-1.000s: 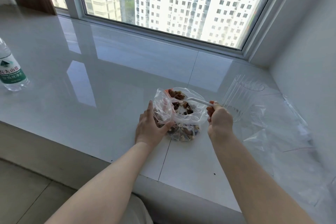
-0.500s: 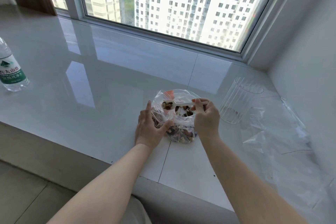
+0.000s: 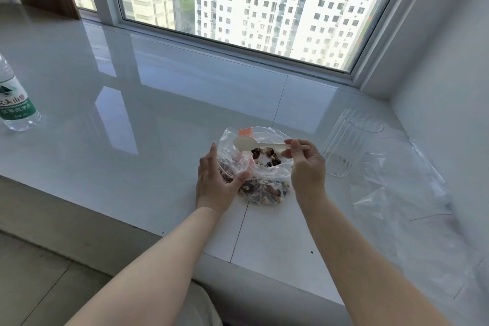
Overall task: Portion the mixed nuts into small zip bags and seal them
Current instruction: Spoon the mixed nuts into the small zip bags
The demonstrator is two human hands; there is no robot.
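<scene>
A small clear zip bag point(image 3: 267, 174) stands open on the white window ledge, with mixed nuts point(image 3: 260, 192) heaped in its bottom and more showing through its mouth. My left hand point(image 3: 215, 182) grips the bag's left side, thumb pressed into the plastic. My right hand point(image 3: 307, 167) pinches the handle of a small white spoon point(image 3: 244, 143). The spoon lies level over the bag's mouth, bowl pointing left, and the bowl looks empty.
A clear ribbed plastic cup point(image 3: 346, 148) stands just right of the bag. Crumpled clear plastic bags point(image 3: 402, 188) lie along the right wall. A water bottle point(image 3: 14, 103) stands at the far left. The ledge's front edge point(image 3: 148, 230) runs below my hands.
My right hand brought the spoon left over the bag's mouth; half a second ago its bowl carried nuts, now it looks empty. My left hand has stayed on the bag.
</scene>
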